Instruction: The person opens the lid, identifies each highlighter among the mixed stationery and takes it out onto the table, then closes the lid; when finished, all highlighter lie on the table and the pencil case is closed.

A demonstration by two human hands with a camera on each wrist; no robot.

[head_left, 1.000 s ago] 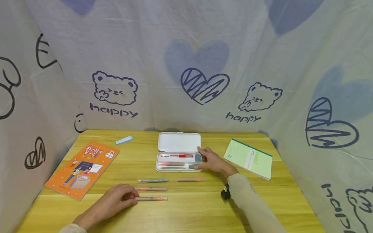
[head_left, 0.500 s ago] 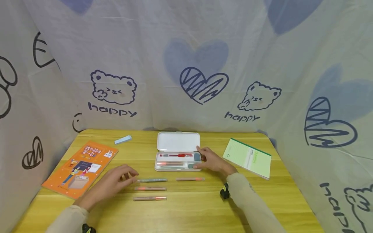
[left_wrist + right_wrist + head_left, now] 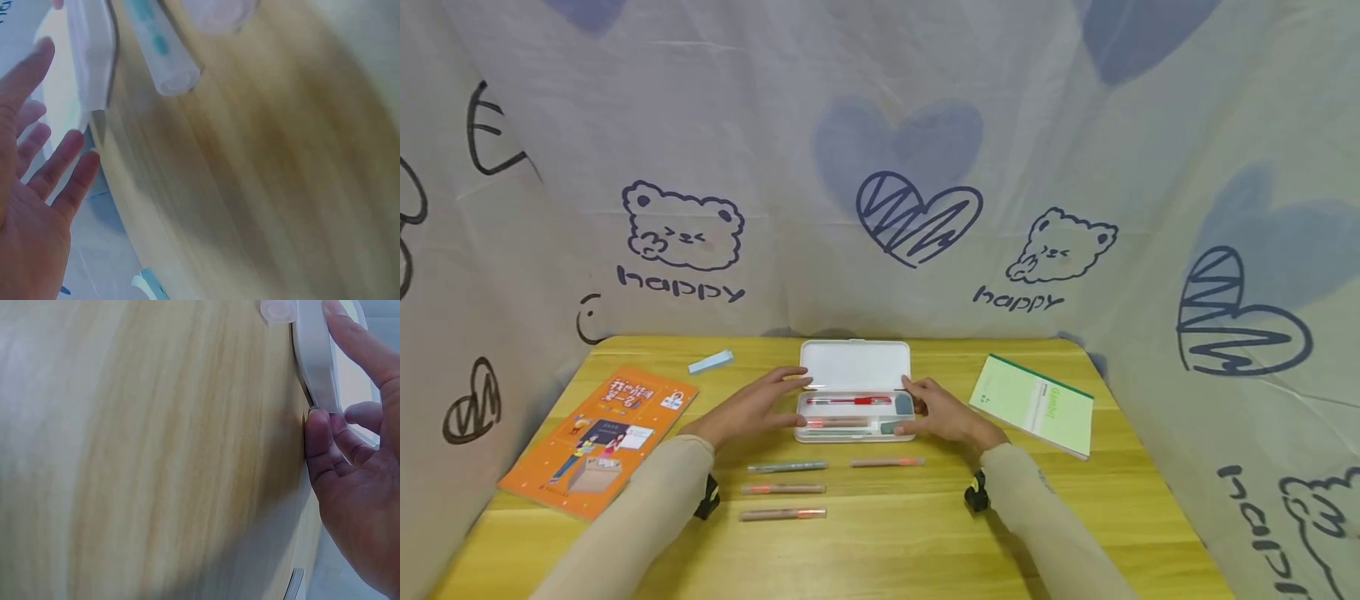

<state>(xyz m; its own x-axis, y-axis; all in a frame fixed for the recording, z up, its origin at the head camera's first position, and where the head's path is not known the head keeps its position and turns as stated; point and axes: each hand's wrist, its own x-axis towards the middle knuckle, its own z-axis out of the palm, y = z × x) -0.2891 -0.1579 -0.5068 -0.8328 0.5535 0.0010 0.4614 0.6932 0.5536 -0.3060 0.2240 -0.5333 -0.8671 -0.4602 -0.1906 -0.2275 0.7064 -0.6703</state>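
Observation:
A white pencil case [image 3: 854, 364] lies with its lid raised near the table's far side. Inside are a red pen [image 3: 865, 401], more slim pens and grey-green pieces at the right end. My right hand [image 3: 947, 414] grips the case's right end, thumb at the near edge and fingers curled at the end wall in the right wrist view. My left hand [image 3: 756, 408] is at the case's left end, fingers spread and fingertips close to its edge. In front lie a grey-green pen [image 3: 787, 467] and three pinkish pens [image 3: 887, 462] with orange parts.
An orange booklet [image 3: 598, 442] lies at the left, with a small light-blue strip [image 3: 710, 362] behind it. At the right is a green notebook [image 3: 1033, 406]. A printed white curtain [image 3: 805, 167] surrounds the wooden table [image 3: 880, 550].
My left hand has left the near pinkish pens and moved up and right to the pencil case's left end. The right hand has kept its grip on the right end.

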